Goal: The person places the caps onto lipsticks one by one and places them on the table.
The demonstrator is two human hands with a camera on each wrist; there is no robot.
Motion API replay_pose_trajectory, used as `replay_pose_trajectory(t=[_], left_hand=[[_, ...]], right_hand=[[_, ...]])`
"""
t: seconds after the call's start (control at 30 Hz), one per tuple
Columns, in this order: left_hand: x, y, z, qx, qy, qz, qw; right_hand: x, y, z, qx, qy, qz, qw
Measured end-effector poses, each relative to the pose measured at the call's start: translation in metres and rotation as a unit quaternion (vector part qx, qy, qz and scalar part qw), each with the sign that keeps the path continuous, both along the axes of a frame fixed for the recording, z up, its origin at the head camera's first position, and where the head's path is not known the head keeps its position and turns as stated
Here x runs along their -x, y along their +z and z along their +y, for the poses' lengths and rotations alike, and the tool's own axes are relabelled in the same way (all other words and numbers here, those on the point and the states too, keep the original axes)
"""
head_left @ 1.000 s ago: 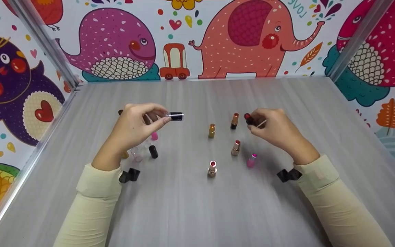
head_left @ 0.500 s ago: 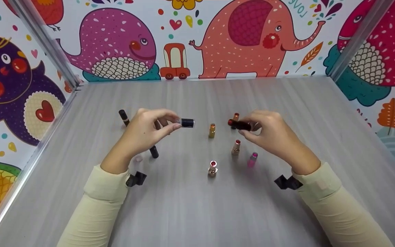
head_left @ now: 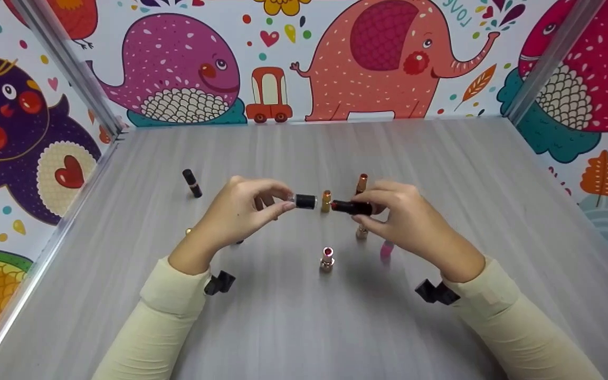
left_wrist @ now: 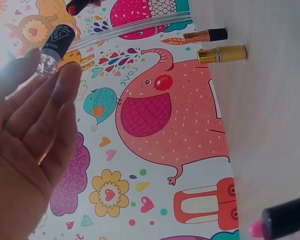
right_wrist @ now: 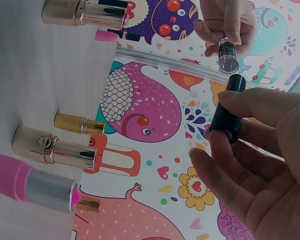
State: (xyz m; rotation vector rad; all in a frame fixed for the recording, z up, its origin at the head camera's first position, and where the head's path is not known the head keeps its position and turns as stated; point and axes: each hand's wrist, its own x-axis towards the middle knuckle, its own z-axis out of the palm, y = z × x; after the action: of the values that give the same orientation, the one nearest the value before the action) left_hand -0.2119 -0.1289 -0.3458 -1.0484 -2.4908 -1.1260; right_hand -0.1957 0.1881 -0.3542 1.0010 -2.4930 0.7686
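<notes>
- The left hand [head_left: 246, 211] pinches a clear-and-black cap [head_left: 305, 201] by its clear end between thumb and fingers, the black end directed toward the other hand.
- The right hand [head_left: 404, 208] grips a black lipstick [head_left: 354, 207] between thumb and fingers, its red tip turned toward the left hand.
- Cap and lipstick face each other between the two hands, close but apart, raised above the table [head_left: 277, 322].
- A gold lipstick [head_left: 326, 201] stands between the hands, showing in the gap beyond the held pieces.
- Just beyond the right hand's fingers stands a copper lipstick [head_left: 362, 182] with a black base.
- On the person's side of the right hand, partly hidden by it, are a rose-gold lipstick [head_left: 361, 233] and a pink lipstick [head_left: 386, 250].
- A red-tipped lipstick [head_left: 327, 259] stands nearer the person than both hands, midway between them.
- Beyond the left hand, on its outer side, is a black tube [head_left: 192, 183].
</notes>
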Motion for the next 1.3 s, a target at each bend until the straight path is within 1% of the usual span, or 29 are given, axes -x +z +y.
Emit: replay_pose_trajectory(t=[0.17,0.53,0.6,0.7,0.83,1.0,1.1,1.3], left_hand=[[-0.002,-0.002,0.004,0.005,-0.004,-0.005,1.0000],[-0.006,-0.003,0.012,0.003,-0.025,-0.014,0.9996],[-0.005,-0.003,0.012,0.005,-0.027,-0.012,0.9995],[-0.005,-0.004,0.013,0.013,-0.024,0.001,0.9996],[-0.004,-0.005,0.013,0.019,-0.025,0.014,0.9994],[-0.005,-0.006,0.014,0.021,-0.036,0.007,0.9991],[-0.006,-0.006,0.015,0.031,-0.034,0.002,0.9989],[-0.008,-0.005,0.017,0.050,-0.033,0.004,0.9982]], right_hand=[[-0.003,0.000,-0.003,-0.003,0.002,0.002,1.0000],[-0.004,-0.004,-0.007,0.004,0.030,-0.007,0.9995],[-0.004,-0.004,-0.008,0.002,0.031,-0.004,0.9995],[-0.003,-0.005,-0.008,0.003,0.033,0.002,0.9994],[-0.003,-0.007,-0.008,0.016,0.045,0.007,0.9988],[-0.002,-0.008,-0.010,0.021,0.055,0.011,0.9982],[-0.004,-0.008,-0.010,0.023,0.057,0.012,0.9980],[-0.006,-0.009,-0.013,0.034,0.070,0.018,0.9968]])
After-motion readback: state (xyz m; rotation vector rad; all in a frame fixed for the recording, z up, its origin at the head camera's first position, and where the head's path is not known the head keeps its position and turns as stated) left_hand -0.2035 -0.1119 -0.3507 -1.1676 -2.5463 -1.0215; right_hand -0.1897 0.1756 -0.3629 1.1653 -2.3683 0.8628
